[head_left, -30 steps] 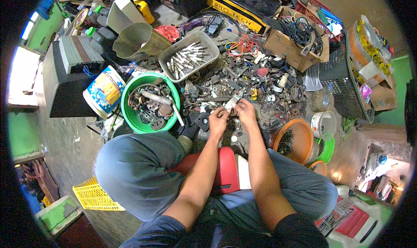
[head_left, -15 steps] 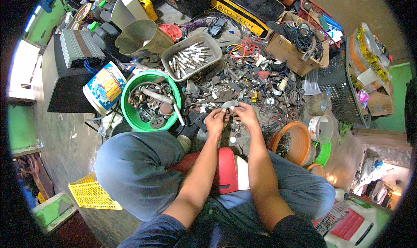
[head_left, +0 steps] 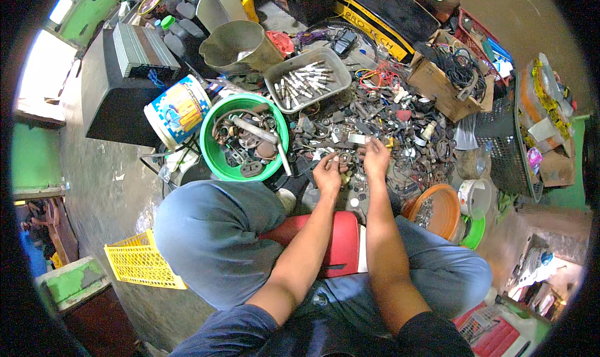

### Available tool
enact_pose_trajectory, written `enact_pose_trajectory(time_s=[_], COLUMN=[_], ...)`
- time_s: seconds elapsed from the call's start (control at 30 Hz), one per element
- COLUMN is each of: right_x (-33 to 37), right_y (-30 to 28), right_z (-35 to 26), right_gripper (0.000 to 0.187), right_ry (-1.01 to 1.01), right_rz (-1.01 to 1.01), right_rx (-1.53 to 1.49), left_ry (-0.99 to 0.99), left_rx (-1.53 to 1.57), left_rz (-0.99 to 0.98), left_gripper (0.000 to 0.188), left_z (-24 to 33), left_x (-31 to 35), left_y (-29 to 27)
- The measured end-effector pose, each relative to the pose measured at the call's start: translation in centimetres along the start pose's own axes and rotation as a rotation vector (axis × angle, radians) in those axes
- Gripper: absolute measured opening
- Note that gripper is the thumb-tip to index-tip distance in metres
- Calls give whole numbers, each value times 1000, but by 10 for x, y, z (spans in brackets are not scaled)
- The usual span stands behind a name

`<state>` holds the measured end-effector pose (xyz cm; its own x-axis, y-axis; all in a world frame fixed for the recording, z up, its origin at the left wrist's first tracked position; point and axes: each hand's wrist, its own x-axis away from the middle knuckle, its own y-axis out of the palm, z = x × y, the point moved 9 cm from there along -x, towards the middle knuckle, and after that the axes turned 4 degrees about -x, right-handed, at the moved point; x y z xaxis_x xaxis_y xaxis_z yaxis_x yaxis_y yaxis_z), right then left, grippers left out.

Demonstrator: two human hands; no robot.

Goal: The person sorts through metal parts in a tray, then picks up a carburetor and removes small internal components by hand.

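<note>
My right hand (head_left: pixel 375 160) pinches a small flat pale-grey piece (head_left: pixel 357 139) between its fingertips, above the heap of small used parts (head_left: pixel 387 122). I cannot make out what kind of piece it is. Lower and to the left, my left hand (head_left: pixel 328 174) hangs over the near side of the heap with its fingers curled together. Anything small inside those fingers is hidden. The two hands are apart, with dark and metal bits of the heap showing between them.
Left of the heap stands a green basin (head_left: pixel 210 154) of mixed parts. Behind it, a grey tray (head_left: pixel 342 89) holds many spark plugs. A cardboard box (head_left: pixel 431 91) of cables sits back right. An orange bowl (head_left: pixel 451 201) is by my right knee, a yellow crate (head_left: pixel 140 260) at left.
My hands, together around the pale piece before, have separated. The right hand has carried the piece up and right; the left stays lower. The whole view has shifted, with the scene sliding rightward.
</note>
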<state>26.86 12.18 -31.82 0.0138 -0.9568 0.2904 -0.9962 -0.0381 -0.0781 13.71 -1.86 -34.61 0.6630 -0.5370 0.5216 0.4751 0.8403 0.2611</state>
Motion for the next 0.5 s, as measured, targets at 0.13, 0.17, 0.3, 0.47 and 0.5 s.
enact_pose_trajectory(time_s=[0.13, 0.17, 0.3, 0.47, 0.5], right_x=[0, 4, 14, 43, 57], right_y=[19, 27, 72, 153, 170], right_z=[-3, -5, -23, -38, -42], right_gripper=[34, 30, 21, 24, 23], right_ry=[-37, -5, -53, -77, -54], right_rz=[-63, -82, -182, -397, -422], right_rx=[147, 110, -75, 32, 28], left_ry=[-41, -3, 178, 288, 323], left_rx=[121, 159, 224, 219, 238], left_rz=[96, 141, 298, 468, 535], left_gripper=[25, 26, 28, 30, 30], left_z=[7, 14, 46, 116, 128], left_x=[5, 3, 7, 7, 8], left_y=[-12, -20, -49, -80, -93])
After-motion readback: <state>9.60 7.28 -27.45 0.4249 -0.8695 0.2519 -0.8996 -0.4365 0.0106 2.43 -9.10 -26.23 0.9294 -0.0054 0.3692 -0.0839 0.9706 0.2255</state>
